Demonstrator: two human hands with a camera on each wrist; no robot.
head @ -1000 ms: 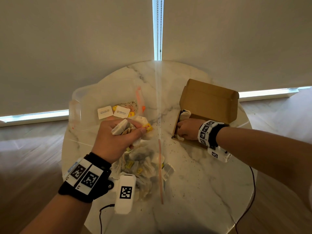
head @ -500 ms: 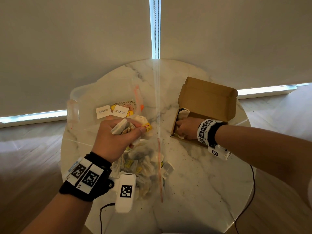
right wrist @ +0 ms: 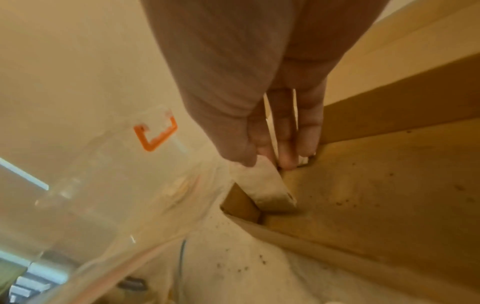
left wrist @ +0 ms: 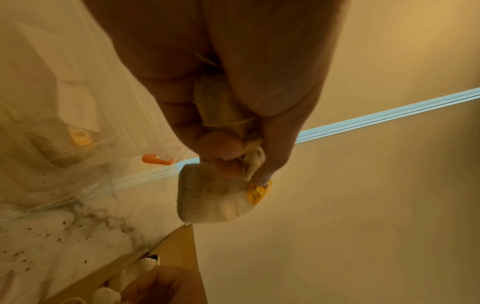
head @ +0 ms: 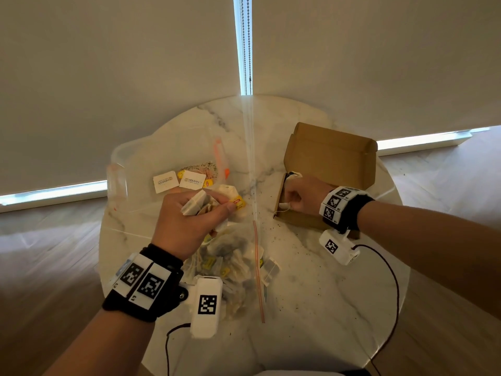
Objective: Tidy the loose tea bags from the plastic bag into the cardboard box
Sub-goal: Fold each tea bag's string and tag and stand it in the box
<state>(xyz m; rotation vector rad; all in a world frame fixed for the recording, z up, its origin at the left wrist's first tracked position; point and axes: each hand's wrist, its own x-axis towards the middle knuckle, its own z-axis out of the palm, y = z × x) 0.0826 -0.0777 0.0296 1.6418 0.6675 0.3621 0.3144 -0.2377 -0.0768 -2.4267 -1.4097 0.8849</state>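
Note:
My left hand (head: 189, 215) grips a bunch of tea bags (head: 200, 203) with a yellow tag (head: 238, 203), raised above the clear plastic bag (head: 230, 267) full of more tea bags. In the left wrist view the fingers (left wrist: 221, 142) curl round the tea bags (left wrist: 213, 197). My right hand (head: 301, 196) is at the left end of the open cardboard box (head: 330, 164), pinching a tea bag (right wrist: 265, 185) against the box's inner corner (right wrist: 337, 185). Another tea bag (head: 294, 175) shows just behind the knuckles.
A round marble table (head: 311, 294) carries everything, sprinkled with tea crumbs. A clear plastic container (head: 151, 169) with an orange clip (head: 221, 158) stands at the back left, with white sachets (head: 165, 181) beside it. One loose tea bag (head: 269, 270) lies right of the bag. Blinds hang behind.
Almost nothing has moved; the left hand stays above the bag with its tea bags, and the right hand stays at the box's left end.

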